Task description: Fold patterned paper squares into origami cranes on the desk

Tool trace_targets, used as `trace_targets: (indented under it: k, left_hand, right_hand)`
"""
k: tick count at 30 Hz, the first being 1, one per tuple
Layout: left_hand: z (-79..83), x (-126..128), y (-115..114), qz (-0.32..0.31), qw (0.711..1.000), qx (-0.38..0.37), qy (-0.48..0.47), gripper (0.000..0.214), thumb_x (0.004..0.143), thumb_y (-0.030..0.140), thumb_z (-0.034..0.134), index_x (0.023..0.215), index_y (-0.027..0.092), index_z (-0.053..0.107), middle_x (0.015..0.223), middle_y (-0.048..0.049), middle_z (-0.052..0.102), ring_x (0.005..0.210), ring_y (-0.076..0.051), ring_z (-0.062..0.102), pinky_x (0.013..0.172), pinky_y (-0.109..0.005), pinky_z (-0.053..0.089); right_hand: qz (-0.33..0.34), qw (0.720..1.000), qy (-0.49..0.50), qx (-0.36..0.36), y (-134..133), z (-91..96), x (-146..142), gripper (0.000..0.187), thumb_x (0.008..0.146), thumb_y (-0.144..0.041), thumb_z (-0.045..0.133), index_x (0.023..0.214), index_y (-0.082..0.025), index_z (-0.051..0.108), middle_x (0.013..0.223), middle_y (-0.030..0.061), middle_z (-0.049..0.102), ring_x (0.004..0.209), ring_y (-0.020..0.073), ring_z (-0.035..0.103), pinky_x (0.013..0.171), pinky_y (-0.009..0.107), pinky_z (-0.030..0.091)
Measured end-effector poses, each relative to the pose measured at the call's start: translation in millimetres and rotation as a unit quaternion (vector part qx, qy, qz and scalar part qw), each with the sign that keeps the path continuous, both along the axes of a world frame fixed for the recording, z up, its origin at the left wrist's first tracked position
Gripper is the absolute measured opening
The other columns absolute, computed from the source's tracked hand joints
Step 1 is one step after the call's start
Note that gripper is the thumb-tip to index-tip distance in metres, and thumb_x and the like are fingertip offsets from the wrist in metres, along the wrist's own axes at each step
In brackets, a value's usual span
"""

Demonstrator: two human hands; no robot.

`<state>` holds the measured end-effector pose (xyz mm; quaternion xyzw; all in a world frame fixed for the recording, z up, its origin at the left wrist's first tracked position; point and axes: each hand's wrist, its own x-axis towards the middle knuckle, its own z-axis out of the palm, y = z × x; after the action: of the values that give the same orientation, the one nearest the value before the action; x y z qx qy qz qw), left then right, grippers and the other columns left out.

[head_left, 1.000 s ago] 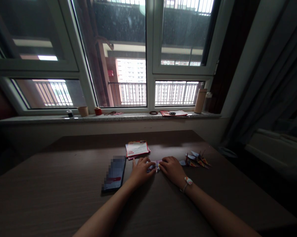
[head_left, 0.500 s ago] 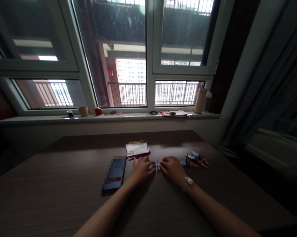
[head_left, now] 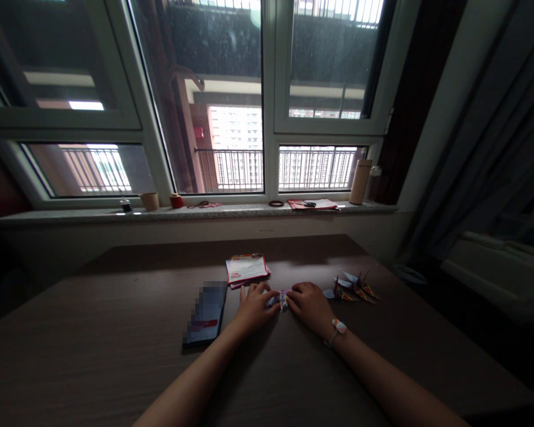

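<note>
A small piece of folded paper, printed in purple and white, lies on the table between my hands. My left hand grips its left side, fingers bent and thumb pressed near its edge. On the other side my right hand holds it with curled fingers; a bracelet circles that wrist. Much of the paper is hidden beneath the fingers. Several folded paper cranes rest just right of my right hand. Beyond my left hand sits a stack of printed paper sheets with red borders.
A phone lies left of my left hand on the brown table. Along the windowsill stand a paper cup, a red spool-like object and a tan bottle. Scissors lie there on red-edged papers.
</note>
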<state>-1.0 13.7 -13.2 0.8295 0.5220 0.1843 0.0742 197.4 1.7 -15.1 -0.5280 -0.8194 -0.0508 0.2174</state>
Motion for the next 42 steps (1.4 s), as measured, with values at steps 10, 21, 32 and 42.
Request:
trace_targets:
  k: [10,21,32,42]
  left_hand:
    - [-1.0,-1.2,1.3,-0.006,1.000,0.001,-0.004,0.035,0.088,0.050,0.056,0.120,0.038,0.066,0.127,-0.0025,0.058,0.118,-0.028,0.046,0.108,-0.054,0.029]
    - [1.5,-0.2,0.1,-0.006,1.000,-0.005,-0.001,0.036,0.088,0.050,0.056,0.121,0.039,0.065,0.127,-0.0024,0.058,0.119,-0.028,0.045,0.109,-0.054,0.027]
    - [0.9,-0.5,1.2,-0.005,1.000,-0.003,-0.005,0.036,0.088,0.050,0.056,0.119,0.036,0.066,0.125,-0.0031,0.059,0.118,-0.028,0.046,0.109,-0.052,0.029]
    - [1.0,0.4,4.7,-0.004,1.000,-0.005,0.014,0.036,0.090,0.048,0.053,0.121,0.035,0.065,0.122,-0.0041,0.060,0.117,-0.028,0.047,0.108,-0.052,0.029]
  right_hand:
    - [-0.001,1.000,-0.002,-0.011,-0.1,1.4,-0.5,0.029,0.096,-0.036,0.049,0.111,-0.026,0.072,0.108,0.0063,0.068,0.104,0.0210,0.058,0.096,0.034,0.041]
    - [-0.004,1.000,-0.006,-0.014,-1.0,2.7,-0.4,0.029,0.097,-0.036,0.048,0.111,-0.025,0.072,0.109,0.0068,0.068,0.104,0.0204,0.058,0.095,0.032,0.041]
    - [-0.001,1.000,-0.002,-0.014,1.3,0.4,0.0,0.029,0.096,-0.036,0.049,0.109,-0.025,0.072,0.109,0.0068,0.068,0.105,0.0207,0.058,0.095,0.032,0.042]
    - [0.002,1.000,-0.004,-0.014,-0.4,2.3,-0.4,0.028,0.096,-0.035,0.049,0.106,-0.024,0.073,0.109,0.0072,0.068,0.105,0.0206,0.058,0.094,0.032,0.042]
